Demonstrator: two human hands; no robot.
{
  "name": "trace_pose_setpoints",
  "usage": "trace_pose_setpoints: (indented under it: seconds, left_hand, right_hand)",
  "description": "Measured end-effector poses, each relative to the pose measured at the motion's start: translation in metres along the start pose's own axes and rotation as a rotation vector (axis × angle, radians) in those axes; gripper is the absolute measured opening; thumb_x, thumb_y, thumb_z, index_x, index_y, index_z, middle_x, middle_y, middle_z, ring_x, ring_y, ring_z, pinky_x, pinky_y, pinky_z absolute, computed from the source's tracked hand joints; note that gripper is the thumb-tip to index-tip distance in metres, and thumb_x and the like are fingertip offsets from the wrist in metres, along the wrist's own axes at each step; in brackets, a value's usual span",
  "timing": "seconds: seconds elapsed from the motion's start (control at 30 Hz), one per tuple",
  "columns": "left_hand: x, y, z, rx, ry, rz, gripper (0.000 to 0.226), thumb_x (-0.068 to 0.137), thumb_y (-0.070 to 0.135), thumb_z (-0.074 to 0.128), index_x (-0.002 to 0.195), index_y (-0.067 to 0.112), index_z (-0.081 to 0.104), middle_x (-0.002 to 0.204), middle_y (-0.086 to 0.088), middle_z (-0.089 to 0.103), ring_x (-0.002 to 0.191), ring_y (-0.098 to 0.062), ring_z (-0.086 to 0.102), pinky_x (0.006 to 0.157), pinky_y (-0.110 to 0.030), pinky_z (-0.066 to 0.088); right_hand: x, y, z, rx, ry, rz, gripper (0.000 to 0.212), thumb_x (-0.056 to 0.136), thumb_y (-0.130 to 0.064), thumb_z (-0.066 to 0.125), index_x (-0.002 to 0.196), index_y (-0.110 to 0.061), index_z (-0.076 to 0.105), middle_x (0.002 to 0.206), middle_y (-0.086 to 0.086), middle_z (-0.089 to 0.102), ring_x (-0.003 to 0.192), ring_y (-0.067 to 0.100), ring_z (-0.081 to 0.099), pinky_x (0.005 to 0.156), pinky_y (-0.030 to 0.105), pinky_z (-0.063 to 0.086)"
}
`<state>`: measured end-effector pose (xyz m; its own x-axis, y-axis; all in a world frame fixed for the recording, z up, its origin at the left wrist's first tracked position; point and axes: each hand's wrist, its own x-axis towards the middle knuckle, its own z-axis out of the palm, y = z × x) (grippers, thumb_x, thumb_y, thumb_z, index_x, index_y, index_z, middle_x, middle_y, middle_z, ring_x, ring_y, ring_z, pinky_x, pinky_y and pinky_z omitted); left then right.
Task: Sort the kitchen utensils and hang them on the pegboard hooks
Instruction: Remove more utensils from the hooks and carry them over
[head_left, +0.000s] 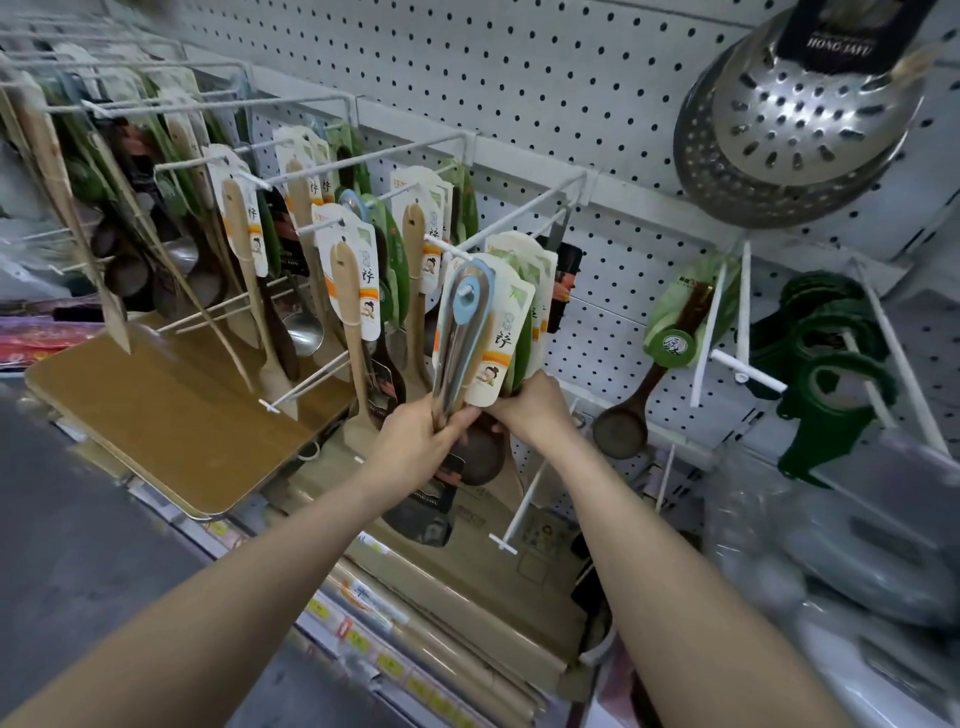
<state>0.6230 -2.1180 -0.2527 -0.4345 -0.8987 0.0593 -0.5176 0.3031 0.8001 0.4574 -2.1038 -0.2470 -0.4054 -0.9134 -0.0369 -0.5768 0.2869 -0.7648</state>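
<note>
The white pegboard (519, 78) fills the far wall, with rows of white wire hooks jutting toward the viewer. At near left a brown board (171, 415) lies flat and tilted on the shelf edge. Stacked steel colanders (795, 119) hang at the top right, with a dark label over them. Below them, at far right, a cluster of green plastic tools (826, 374) hangs on a hook. Carded wooden spatulas (348, 291) hang in rows along the left and middle hooks, with darker spoons and steel ladles behind them.

In the middle, both hands hold a bundle (498, 332) of carded utensils, upright. A steel utensil with a blue handle end (465, 312) sits at its front. The top of the bundle lies at the near tip of a hook (452, 248); whether it is threaded onto it cannot be told.

The left hand (415, 441) grips the bundle's lower end from the left, fingers curled round the steel utensil and the cards. The right hand (530, 410) clasps the same lower end from the right, touching the left hand, its fingers hidden behind the cards.

Right of the hands a dark ladle (623, 426) with a green card hangs alone.
</note>
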Motion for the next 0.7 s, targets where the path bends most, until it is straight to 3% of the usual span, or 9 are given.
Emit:
trace_pose_setpoints:
  seconds: [0.07,0.17,0.33,0.47,0.6,0.7]
  left_hand:
    - [-0.003,-0.002,-0.002,-0.016,0.004,0.007,0.036,0.095,0.046,0.056,0.079,0.015,0.067,0.075,0.003,0.071,0.068,-0.001,0.06,0.059,-0.015,0.04]
    - [-0.012,-0.003,-0.008,0.001,-0.001,0.002,0.035,0.096,0.044,0.055,0.081,0.013,0.066,0.074,0.004,0.07,0.067,0.0,0.059,0.061,-0.02,0.041]
    - [-0.028,-0.008,-0.017,-0.063,-0.03,-0.01,0.028,0.097,0.04,0.054,0.089,0.014,0.061,0.074,0.003,0.07,0.072,-0.007,0.062,0.072,-0.031,0.05]
    - [-0.039,-0.014,-0.024,-0.148,-0.027,-0.046,0.031,0.096,0.04,0.054,0.087,0.011,0.062,0.077,-0.001,0.071,0.078,-0.014,0.066,0.077,-0.035,0.052]
    - [-0.047,-0.031,-0.036,-0.241,0.0,-0.087,0.047,0.094,0.044,0.057,0.091,-0.004,0.059,0.07,-0.001,0.07,0.077,-0.015,0.068,0.079,-0.038,0.054]
    - [-0.049,-0.045,-0.051,-0.266,0.021,-0.102,0.043,0.094,0.044,0.057,0.079,0.004,0.059,0.064,0.0,0.069,0.072,-0.017,0.07,0.078,-0.039,0.055]
  right_hand:
    - [-0.005,0.0,0.003,-0.008,0.006,-0.038,0.042,0.073,-0.046,0.081,0.102,-0.018,0.069,0.088,-0.002,0.073,0.066,0.01,0.071,0.057,0.022,0.054]
    - [-0.014,-0.005,0.005,0.021,-0.033,-0.085,0.03,0.079,-0.031,0.081,0.102,-0.015,0.069,0.086,-0.001,0.071,0.051,-0.003,0.063,0.047,0.012,0.047]
    - [-0.031,-0.012,0.014,0.052,-0.072,-0.107,0.032,0.079,-0.032,0.082,0.105,-0.017,0.069,0.089,-0.006,0.07,0.067,0.011,0.071,0.064,0.035,0.062]
    - [-0.044,-0.019,0.015,0.07,-0.088,-0.106,0.025,0.082,-0.036,0.079,0.097,-0.023,0.065,0.082,-0.01,0.069,0.054,0.005,0.066,0.051,0.013,0.052]
    - [-0.06,-0.027,0.023,0.114,-0.057,-0.133,0.022,0.085,-0.029,0.077,0.101,-0.018,0.068,0.088,-0.003,0.073,0.055,0.008,0.065,0.052,0.013,0.051]
    - [-0.07,-0.033,0.034,0.131,-0.041,-0.134,0.011,0.085,-0.024,0.076,0.09,-0.017,0.068,0.077,-0.004,0.07,0.053,0.006,0.061,0.051,0.014,0.049]
